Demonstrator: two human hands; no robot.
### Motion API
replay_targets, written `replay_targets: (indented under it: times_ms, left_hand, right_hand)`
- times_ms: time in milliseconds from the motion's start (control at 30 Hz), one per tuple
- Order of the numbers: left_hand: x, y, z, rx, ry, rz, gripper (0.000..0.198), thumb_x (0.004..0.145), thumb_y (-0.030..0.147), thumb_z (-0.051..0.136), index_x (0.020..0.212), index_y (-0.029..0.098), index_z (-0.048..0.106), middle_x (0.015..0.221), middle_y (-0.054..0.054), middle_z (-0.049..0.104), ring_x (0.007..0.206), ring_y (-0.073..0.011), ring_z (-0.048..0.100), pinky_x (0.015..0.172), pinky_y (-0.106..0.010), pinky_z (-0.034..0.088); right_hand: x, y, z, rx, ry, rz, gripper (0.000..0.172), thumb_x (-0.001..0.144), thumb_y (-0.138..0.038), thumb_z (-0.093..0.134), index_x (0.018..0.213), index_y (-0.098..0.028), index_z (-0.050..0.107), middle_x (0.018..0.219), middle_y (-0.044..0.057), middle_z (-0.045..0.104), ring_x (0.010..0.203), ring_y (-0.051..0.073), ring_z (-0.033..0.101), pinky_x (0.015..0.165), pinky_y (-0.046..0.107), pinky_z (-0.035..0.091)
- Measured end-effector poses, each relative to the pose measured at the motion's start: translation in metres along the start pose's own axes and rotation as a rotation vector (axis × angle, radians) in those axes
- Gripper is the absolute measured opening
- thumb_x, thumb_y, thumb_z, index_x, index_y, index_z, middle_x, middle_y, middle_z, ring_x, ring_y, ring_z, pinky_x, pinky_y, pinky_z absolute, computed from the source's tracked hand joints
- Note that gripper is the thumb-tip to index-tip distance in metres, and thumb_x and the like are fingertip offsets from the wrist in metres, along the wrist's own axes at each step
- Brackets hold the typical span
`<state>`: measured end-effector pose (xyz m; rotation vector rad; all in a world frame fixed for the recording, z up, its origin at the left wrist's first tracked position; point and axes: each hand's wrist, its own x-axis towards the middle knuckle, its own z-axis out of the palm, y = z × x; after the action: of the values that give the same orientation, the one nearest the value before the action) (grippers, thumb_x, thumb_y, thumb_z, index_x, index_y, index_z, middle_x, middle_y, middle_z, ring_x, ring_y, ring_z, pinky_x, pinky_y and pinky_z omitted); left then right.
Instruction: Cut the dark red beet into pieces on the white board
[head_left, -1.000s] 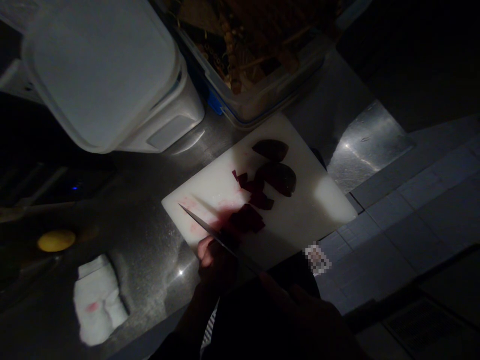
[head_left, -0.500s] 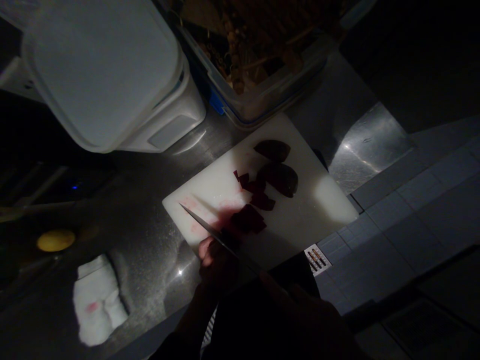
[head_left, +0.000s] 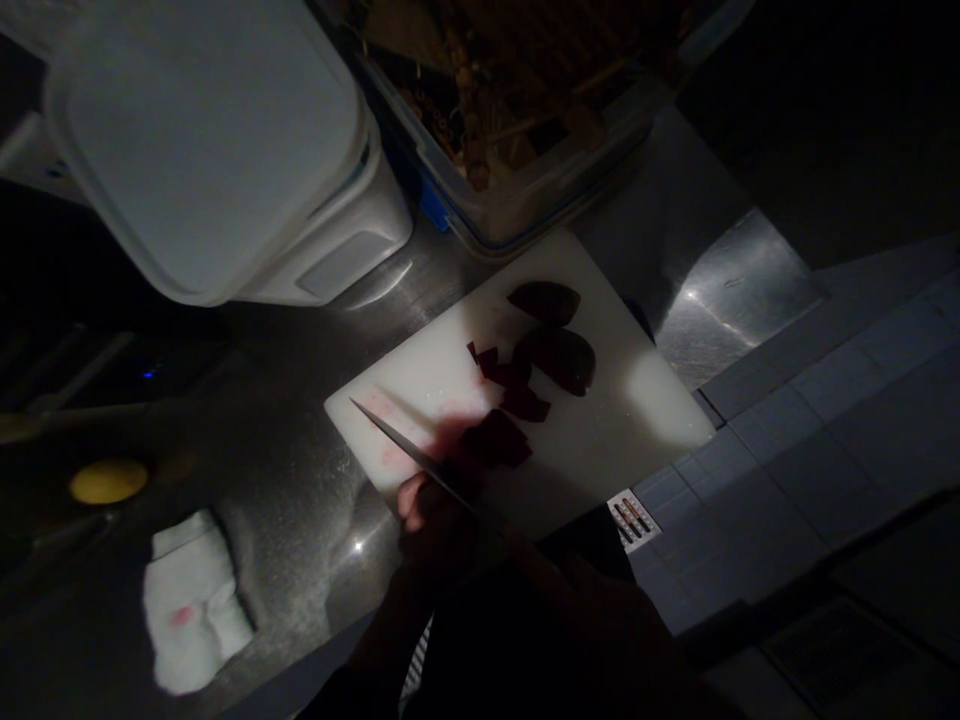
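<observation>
A white cutting board (head_left: 615, 440) lies at an angle on the steel counter. On it are dark red cut pieces (head_left: 495, 437), smaller bits (head_left: 517, 385) and two larger dark chunks (head_left: 559, 358). My right hand (head_left: 570, 590), deep in shadow, is closed on the handle end of a long knife (head_left: 397, 437), whose blade points to the board's left corner. My left hand (head_left: 431, 515) is at the board's near edge, its fingers curled beside the blade. Whatever those fingers hold is hidden in the dark.
A scale with a large pale tub (head_left: 210, 130) stands at the upper left, a clear container (head_left: 525, 200) of brownish contents behind the board. A folded, red-stained white cloth (head_left: 195, 610) and a yellow item (head_left: 109, 481) lie left. A tiled floor (head_left: 787, 470) shows at right.
The knife and my right hand have shifted slightly up and to the left, the tip nearer the board's left corner. My left hand and the cut pieces look unchanged.
</observation>
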<state>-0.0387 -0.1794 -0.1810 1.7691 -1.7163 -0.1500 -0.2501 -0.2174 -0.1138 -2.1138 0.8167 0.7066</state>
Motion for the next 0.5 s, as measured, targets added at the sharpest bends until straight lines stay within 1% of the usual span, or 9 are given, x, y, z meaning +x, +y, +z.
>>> replay_targets:
  times_ms: [100, 200, 267, 400, 500]
  left_hand:
    - [-0.005, 0.0, 0.0, 0.047, 0.037, -0.014, 0.013, 0.079, 0.017, 0.054, 0.081, 0.021, 0.065, 0.081, -0.005, 0.07, 0.084, -0.0227, 0.067, 0.076, -0.038, 0.053]
    - [-0.007, 0.001, 0.0, 0.046, 0.081, -0.032, 0.01, 0.078, 0.016, 0.056, 0.079, 0.021, 0.065, 0.085, -0.006, 0.07, 0.093, -0.0242, 0.065, 0.077, -0.037, 0.053]
    - [-0.006, 0.003, 0.0, 0.02, 0.092, -0.038, 0.01, 0.078, 0.016, 0.056, 0.077, 0.021, 0.064, 0.085, -0.006, 0.069, 0.094, -0.0243, 0.064, 0.076, -0.037, 0.052]
    - [-0.002, 0.005, 0.001, -0.007, 0.095, -0.024, 0.009, 0.081, 0.014, 0.056, 0.078, 0.02, 0.062, 0.083, -0.004, 0.068, 0.088, -0.0201, 0.064, 0.081, -0.036, 0.051]
    - [-0.003, 0.005, 0.001, -0.002, 0.104, -0.033, 0.011, 0.079, 0.011, 0.057, 0.082, 0.02, 0.062, 0.088, -0.004, 0.068, 0.096, -0.0213, 0.063, 0.082, -0.037, 0.051]
  right_hand:
    - [0.006, 0.0, -0.004, -0.025, 0.056, -0.01, 0.095, 0.074, 0.0, 0.04, 0.153, -0.037, 0.003, 0.083, -0.001, 0.058, 0.049, 0.006, 0.041, 0.047, 0.018, 0.022]
    - [0.012, 0.0, -0.003, -0.029, 0.066, -0.024, 0.09, 0.076, -0.001, 0.038, 0.153, -0.036, 0.007, 0.083, -0.001, 0.059, 0.051, 0.006, 0.043, 0.047, 0.019, 0.023]
    - [0.016, 0.0, -0.001, -0.038, 0.063, -0.014, 0.089, 0.076, -0.001, 0.039, 0.153, -0.034, 0.01, 0.082, -0.001, 0.059, 0.052, 0.007, 0.044, 0.047, 0.019, 0.022]
    - [0.02, 0.0, 0.004, -0.047, 0.057, 0.003, 0.089, 0.076, -0.003, 0.04, 0.153, -0.035, 0.008, 0.083, 0.0, 0.06, 0.052, 0.008, 0.044, 0.046, 0.02, 0.019]
    - [0.016, 0.002, 0.004, -0.042, 0.046, 0.003, 0.092, 0.076, -0.003, 0.04, 0.153, -0.038, 0.004, 0.082, -0.001, 0.06, 0.049, 0.007, 0.042, 0.047, 0.02, 0.019]
